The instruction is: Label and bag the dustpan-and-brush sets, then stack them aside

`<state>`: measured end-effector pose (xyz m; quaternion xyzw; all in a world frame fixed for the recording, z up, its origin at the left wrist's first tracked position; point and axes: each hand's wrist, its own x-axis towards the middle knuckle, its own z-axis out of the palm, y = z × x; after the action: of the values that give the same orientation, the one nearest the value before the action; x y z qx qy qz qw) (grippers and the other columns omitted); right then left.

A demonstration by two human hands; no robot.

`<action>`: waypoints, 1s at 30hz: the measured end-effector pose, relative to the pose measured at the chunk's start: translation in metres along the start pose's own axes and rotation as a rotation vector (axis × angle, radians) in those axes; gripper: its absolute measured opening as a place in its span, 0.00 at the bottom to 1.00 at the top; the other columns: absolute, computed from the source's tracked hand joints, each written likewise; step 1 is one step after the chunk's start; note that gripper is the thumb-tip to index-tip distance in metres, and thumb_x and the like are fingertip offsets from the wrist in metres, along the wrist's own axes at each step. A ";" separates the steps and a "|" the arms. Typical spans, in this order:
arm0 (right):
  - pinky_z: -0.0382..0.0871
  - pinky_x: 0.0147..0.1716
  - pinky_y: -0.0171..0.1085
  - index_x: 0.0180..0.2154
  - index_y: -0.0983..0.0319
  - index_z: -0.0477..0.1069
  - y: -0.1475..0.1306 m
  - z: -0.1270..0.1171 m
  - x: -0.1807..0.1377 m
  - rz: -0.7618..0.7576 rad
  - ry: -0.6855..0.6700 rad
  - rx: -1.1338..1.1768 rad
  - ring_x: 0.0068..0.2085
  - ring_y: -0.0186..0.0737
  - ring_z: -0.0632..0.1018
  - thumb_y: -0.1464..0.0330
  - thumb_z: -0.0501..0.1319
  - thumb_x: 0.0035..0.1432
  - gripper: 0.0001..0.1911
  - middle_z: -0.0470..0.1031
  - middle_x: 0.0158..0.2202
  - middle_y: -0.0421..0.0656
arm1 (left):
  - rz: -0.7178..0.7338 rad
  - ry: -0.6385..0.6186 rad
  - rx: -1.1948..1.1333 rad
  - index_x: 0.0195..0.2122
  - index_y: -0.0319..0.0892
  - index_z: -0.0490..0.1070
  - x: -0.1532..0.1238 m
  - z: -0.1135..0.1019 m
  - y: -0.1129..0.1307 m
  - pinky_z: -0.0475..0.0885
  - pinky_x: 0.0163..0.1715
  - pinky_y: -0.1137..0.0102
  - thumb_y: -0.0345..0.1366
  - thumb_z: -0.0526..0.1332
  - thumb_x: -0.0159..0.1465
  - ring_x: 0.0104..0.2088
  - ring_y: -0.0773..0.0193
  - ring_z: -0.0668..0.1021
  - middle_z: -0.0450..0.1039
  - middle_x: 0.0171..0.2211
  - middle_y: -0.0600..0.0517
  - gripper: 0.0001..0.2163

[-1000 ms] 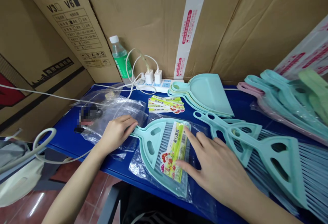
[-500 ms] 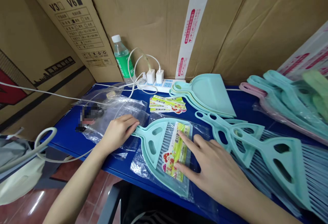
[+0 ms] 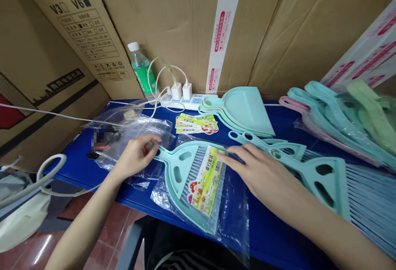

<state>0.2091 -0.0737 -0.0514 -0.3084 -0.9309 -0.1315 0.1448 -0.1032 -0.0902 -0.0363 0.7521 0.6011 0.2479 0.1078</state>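
Observation:
A mint-green dustpan and brush set (image 3: 181,175) lies in a clear plastic bag (image 3: 230,216) on the blue table (image 3: 272,245), with a yellow-green label card (image 3: 206,181) on the brush bristles. My left hand (image 3: 134,158) pinches the end of the set's handle, fingers curled round it. My right hand (image 3: 262,173) lies flat on the bag to the right of the card, fingers stretched out toward the card's top edge.
Stacked mint dustpans (image 3: 244,111) and loose brushes (image 3: 309,167) lie to the right, bagged sets (image 3: 337,117) beyond them. More label cards (image 3: 196,123), a power strip (image 3: 182,101), a green bottle (image 3: 140,70) and empty clear bags (image 3: 136,130) sit behind. Cardboard boxes (image 3: 185,27) wall the back.
My right hand slid off the label card to the bag beside it. My left fingers curled from lying flat into a pinch on the handle end. The set shifted slightly left.

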 end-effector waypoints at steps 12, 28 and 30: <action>0.70 0.40 0.42 0.37 0.62 0.74 -0.001 -0.002 0.002 -0.078 0.026 0.113 0.45 0.45 0.75 0.86 0.52 0.52 0.19 0.78 0.41 0.46 | 0.137 -0.136 0.158 0.38 0.42 0.72 0.024 -0.011 0.001 0.73 0.34 0.68 0.30 0.54 0.61 0.29 0.64 0.78 0.79 0.34 0.52 0.08; 0.61 0.28 0.38 0.28 0.60 0.69 -0.002 -0.010 0.002 0.046 -0.112 0.038 0.30 0.41 0.72 0.84 0.58 0.47 0.13 0.73 0.28 0.41 | 0.325 -0.252 0.364 0.37 0.41 0.77 0.075 0.003 0.019 0.72 0.38 0.69 0.21 0.50 0.57 0.37 0.61 0.80 0.79 0.38 0.49 0.17; 0.61 0.28 0.38 0.27 0.60 0.67 -0.003 -0.012 0.003 0.062 -0.137 0.032 0.30 0.41 0.73 0.84 0.57 0.47 0.12 0.73 0.27 0.41 | 0.334 -0.246 0.388 0.36 0.41 0.77 0.080 0.008 0.022 0.72 0.38 0.69 0.21 0.49 0.56 0.37 0.61 0.80 0.79 0.38 0.48 0.18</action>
<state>0.2071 -0.0788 -0.0403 -0.3430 -0.9307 -0.0905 0.0896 -0.0681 -0.0183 -0.0131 0.8718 0.4872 0.0495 -0.0082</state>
